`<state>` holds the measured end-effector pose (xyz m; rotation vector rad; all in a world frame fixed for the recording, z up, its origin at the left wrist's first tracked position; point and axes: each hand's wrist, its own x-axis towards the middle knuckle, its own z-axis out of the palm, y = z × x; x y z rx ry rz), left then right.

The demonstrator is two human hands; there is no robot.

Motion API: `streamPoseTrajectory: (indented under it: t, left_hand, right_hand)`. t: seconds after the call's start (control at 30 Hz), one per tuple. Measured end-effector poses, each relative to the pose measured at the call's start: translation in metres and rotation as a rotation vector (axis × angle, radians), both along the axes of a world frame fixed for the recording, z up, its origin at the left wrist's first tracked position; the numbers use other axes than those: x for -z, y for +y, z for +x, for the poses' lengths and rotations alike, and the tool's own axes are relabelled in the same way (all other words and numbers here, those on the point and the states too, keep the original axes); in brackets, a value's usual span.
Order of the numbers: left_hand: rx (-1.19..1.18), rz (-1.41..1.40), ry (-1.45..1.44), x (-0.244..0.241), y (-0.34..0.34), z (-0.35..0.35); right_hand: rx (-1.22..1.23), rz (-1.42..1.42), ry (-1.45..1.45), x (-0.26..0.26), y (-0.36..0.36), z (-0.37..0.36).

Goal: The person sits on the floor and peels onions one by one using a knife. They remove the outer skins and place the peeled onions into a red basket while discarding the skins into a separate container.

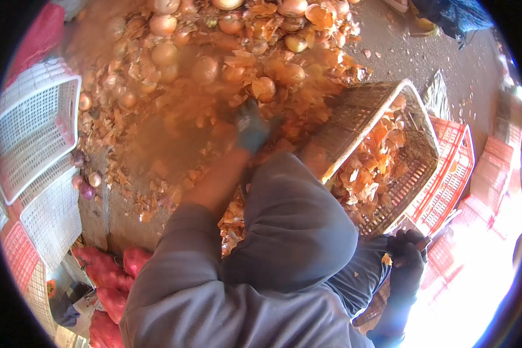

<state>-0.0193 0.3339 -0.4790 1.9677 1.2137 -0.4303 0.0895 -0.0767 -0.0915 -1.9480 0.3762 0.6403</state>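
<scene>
My left hand (253, 127), in a blue-green glove with dark fingertips, reaches into a heap of loose onion skins (174, 126) and is blurred. Just beyond its fingertips lies a yellow onion (263, 89); whether the fingers hold anything cannot be told. At the right, beside my leg, my right hand (406, 250) in a dark glove is closed around a small brownish object (423, 243), mostly hidden by the fingers. Between the hands, a dirty plastic crate (361, 104) lies tilted with onion skins (369, 161) inside. More onions (163, 25) are spread across the top.
White crates (48, 174) stand along the left edge, near a few loose red onions (87, 190) and red mesh sacks (108, 269). A red crate (450, 165) is behind the tilted one. My bent knee (300, 209) rises between my arms. Hazy brown blur covers part of the heap.
</scene>
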Motion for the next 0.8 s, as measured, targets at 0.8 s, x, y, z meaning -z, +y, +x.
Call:
streamPoseTrajectory:
  t: [0.8]
  left_hand:
    - [1.287, -0.206, 0.053, -0.026, 0.024, 0.201]
  right_hand:
    - [-0.007, -0.269, -0.033, -0.028, 0.034, 0.014]
